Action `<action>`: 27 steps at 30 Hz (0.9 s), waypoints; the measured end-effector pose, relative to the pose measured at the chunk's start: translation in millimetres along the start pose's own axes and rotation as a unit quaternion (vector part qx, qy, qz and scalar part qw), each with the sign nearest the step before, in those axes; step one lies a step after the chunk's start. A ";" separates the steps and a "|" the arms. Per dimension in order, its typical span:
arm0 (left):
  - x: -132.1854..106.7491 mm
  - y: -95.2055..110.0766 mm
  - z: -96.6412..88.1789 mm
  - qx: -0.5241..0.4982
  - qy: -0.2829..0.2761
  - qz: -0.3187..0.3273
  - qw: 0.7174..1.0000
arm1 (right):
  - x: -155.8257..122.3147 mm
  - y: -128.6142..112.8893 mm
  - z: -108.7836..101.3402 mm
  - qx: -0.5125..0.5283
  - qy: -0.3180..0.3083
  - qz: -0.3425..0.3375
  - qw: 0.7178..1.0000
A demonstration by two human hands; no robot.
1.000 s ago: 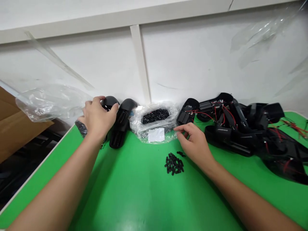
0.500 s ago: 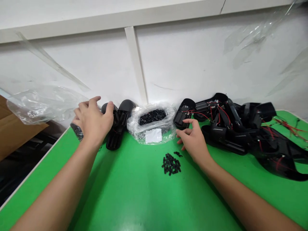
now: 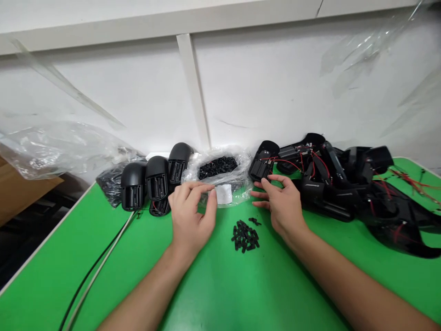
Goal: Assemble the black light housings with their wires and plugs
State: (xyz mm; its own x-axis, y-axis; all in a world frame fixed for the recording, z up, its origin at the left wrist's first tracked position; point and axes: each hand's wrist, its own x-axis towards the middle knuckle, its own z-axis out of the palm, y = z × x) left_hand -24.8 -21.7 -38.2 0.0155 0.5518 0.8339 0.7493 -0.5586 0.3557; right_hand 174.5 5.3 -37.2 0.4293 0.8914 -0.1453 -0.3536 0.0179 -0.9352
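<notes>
My left hand [image 3: 191,212] hovers over the green table [image 3: 213,285] in front of a clear bag of small black parts [image 3: 217,168], fingers loosely curled, holding nothing that I can see. My right hand [image 3: 280,204] reaches with spread fingers toward a black plastic housing with red wires [image 3: 263,164] at the left end of a heap of such housings [image 3: 347,188]. A small pile of black pieces [image 3: 245,235] lies on the table between both hands. Three black rounded shells [image 3: 153,181] stand side by side to the left.
A crumpled clear plastic bag [image 3: 55,147] hangs over the table's left back corner beside a brown carton [image 3: 20,193]. A black and a white cable [image 3: 96,271] run across the left of the table. A white wall closes the back.
My left hand has left the black shells and moved right to the bag's front. My right hand has crept toward the nearest wired housing. The shells now stand uncovered.
</notes>
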 end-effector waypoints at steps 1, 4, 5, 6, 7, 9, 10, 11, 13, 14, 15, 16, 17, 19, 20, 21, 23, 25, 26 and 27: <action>-0.6 0.6 0.5 -0.007 -0.009 0.004 1.000 | 0.5 0.3 0.3 0.006 0.005 -0.003 1.000; -1.6 2.5 1.3 -0.030 -0.032 0.007 0.999 | -1.0 -2.3 2.8 0.040 0.016 0.000 0.999; -2.0 2.9 1.5 -0.040 -0.038 0.007 0.998 | -2.3 -3.9 3.9 0.056 0.019 0.005 0.998; -2.5 3.1 1.8 -0.049 -0.043 0.006 0.998 | -3.8 -5.6 4.9 0.073 0.023 0.008 0.997; -3.1 3.1 2.0 -0.058 -0.047 0.006 0.997 | -5.3 -7.2 5.8 0.090 0.026 0.010 0.996; -4.0 3.0 1.9 -0.066 -0.055 0.015 0.996 | -8.0 -9.7 7.0 0.112 0.028 0.012 0.993; -4.2 2.9 1.6 -0.067 -0.056 0.021 0.996 | -9.0 -10.5 7.3 0.117 0.027 0.017 0.993; -4.3 3.0 1.1 -0.065 -0.058 0.028 0.996 | -9.6 -11.0 7.4 0.119 0.025 0.025 0.992; -4.1 3.5 0.0 -0.063 -0.059 0.035 0.996 | -9.9 -11.5 7.6 0.120 0.021 0.046 0.991; -3.9 3.8 -0.6 -0.068 -0.060 0.033 0.995 | -9.8 -11.7 7.7 0.123 0.020 0.053 0.991; -3.6 4.1 -1.0 -0.081 -0.062 0.026 0.994 | -9.9 -11.8 8.0 0.127 0.018 0.056 0.990; -3.3 4.3 -1.3 -0.103 -0.068 0.012 0.992 | -10.2 -12.0 8.3 0.132 0.016 0.056 0.990; -3.0 4.3 -1.3 -0.132 -0.076 -0.012 0.988 | -11.1 -12.0 8.7 0.136 0.011 0.053 0.989; -2.0 3.5 -0.6 -0.206 -0.100 -0.094 0.969 | -14.9 -11.3 9.5 0.134 -0.008 0.043 0.990; -1.4 2.7 -0.1 -0.251 -0.118 -0.151 0.949 | -18.0 -10.4 9.7 0.128 -0.022 0.034 0.991; -0.6 1.7 0.3 -0.298 -0.136 -0.210 0.921 | -21.8 -8.9 9.8 0.118 -0.041 0.018 0.992; 1.6 -0.3 0.6 -0.402 -0.164 -0.302 0.848 | -31.0 -4.2 9.5 0.080 -0.094 -0.038 0.992; 4.5 -1.1 -0.8 -0.491 -0.166 -0.338 0.786 | -40.6 2.7 8.5 0.011 -0.168 -0.119 0.978; 6.1 -0.7 -2.2 -0.524 -0.157 -0.339 0.765 | -45.0 6.6 7.8 -0.035 -0.209 -0.165 0.963; 7.8 0.2 -3.9 -0.548 -0.146 -0.340 0.750 | -48.8 10.5 6.8 -0.087 -0.242 -0.225 0.940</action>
State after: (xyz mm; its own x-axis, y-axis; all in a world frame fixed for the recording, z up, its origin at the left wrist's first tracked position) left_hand -27.1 -20.0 -29.9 0.1403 0.9624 0.2326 -0.3433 -0.1730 0.9232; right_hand 144.1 -35.0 -37.7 0.0605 0.9137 0.4019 -0.0682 0.4055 -0.9116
